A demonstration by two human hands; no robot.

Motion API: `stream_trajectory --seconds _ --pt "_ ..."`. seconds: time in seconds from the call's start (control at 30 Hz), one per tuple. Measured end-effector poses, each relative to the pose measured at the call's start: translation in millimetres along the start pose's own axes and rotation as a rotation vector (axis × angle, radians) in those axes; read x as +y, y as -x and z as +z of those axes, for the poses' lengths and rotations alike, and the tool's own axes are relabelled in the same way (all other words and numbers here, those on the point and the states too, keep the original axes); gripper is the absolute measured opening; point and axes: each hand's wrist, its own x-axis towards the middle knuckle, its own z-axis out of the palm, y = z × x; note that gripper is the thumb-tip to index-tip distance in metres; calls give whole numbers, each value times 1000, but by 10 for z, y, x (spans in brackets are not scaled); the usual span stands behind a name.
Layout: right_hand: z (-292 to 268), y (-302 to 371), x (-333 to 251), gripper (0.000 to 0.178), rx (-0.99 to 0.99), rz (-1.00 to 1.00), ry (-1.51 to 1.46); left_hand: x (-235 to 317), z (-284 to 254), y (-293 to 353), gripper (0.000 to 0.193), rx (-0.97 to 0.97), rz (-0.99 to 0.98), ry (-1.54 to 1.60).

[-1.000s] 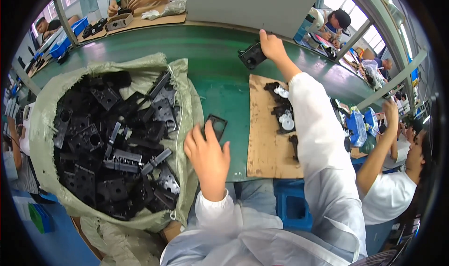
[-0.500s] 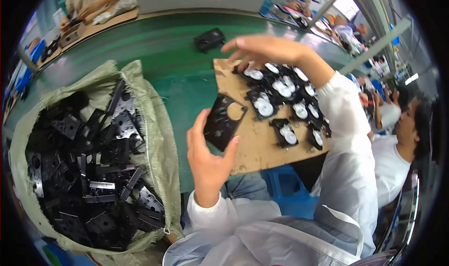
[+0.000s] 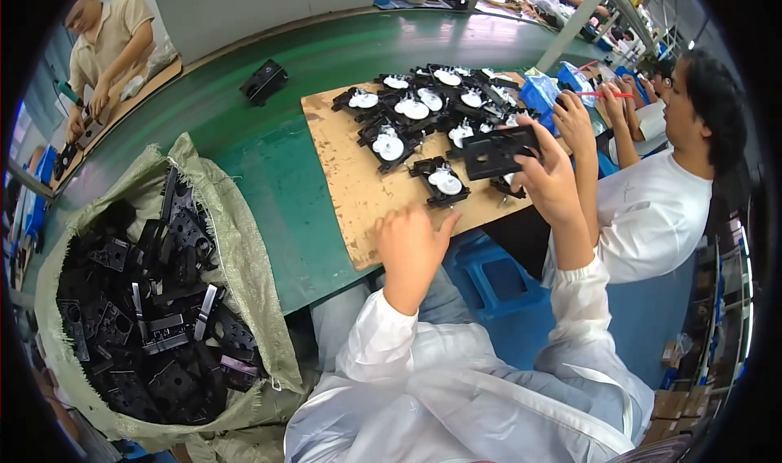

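Observation:
My right hand (image 3: 554,174) grips a flat black plastic casing (image 3: 498,152) with holes in it, thumb in front and fingers behind. The casing is raised over the right side of a brown board (image 3: 346,194). Beneath and beyond it, several black mechanisms with white wheels (image 3: 388,144) lie crowded on the board. My left hand (image 3: 414,247) is at the board's near edge, thumb apart from the fingers, holding nothing. Nearest to it is one mechanism with white wheels (image 3: 441,182).
On the left, an open woven sack (image 3: 252,267) bulges with black plastic parts (image 3: 167,333). A black casing (image 3: 264,82) lies on the green belt (image 3: 326,52). Close on my right sits a co-worker (image 3: 652,194); a blue stool (image 3: 493,276) stands below the board.
The black casing has left my left hand, and a black casing is now in my right hand. My right hand has come back from the far side toward me. The view has turned right.

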Motion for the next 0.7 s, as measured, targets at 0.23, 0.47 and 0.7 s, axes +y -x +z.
stream_trajectory --seconds 0.23,0.47,0.7 --pt "-276 604 453 66 139 -53 -405 -129 702 72 18 150 213 -337" --pt "-108 658 649 62 92 -104 -689 -86 446 7 8 410 384 -301" --pt "161 469 740 63 40 -80 -883 -191 140 -77 8 515 481 205"
